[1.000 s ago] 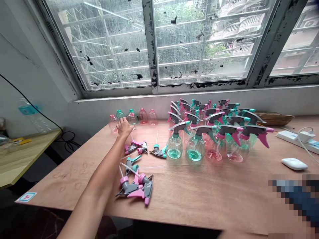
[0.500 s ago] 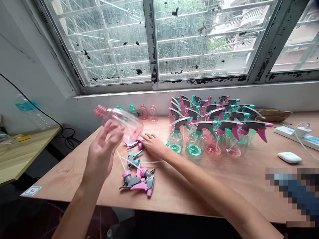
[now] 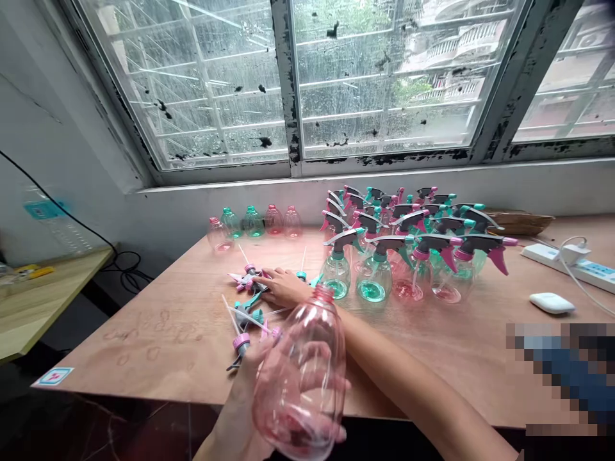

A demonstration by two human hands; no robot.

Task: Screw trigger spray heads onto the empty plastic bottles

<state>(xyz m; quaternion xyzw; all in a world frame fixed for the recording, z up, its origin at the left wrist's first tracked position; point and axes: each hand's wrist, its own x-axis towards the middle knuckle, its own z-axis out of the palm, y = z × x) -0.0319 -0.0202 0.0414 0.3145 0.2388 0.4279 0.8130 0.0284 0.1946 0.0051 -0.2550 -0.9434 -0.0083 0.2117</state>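
My left hand (image 3: 269, 390) is wrapped round a clear pink bottle (image 3: 302, 378) with no cap, held upright near the table's front edge. My right hand (image 3: 283, 286) reaches over the wooden table (image 3: 432, 346), its fingers resting on a loose trigger sprayer (image 3: 250, 279) in the pile of pink, teal and grey spray heads (image 3: 245, 320). Whether the fingers grip the sprayer is unclear.
Several assembled spray bottles (image 3: 408, 250) stand grouped at the back right. Several capless bottles (image 3: 250, 224) line the wall at the back left. A power strip (image 3: 571, 264) with cable and a white case (image 3: 551, 303) lie at the right. A lower side table (image 3: 43, 301) stands at the left.
My left hand has brought the pink bottle from up at the left down to the table's front edge and turned it upright. My right hand has shifted slightly left onto a loose sprayer.
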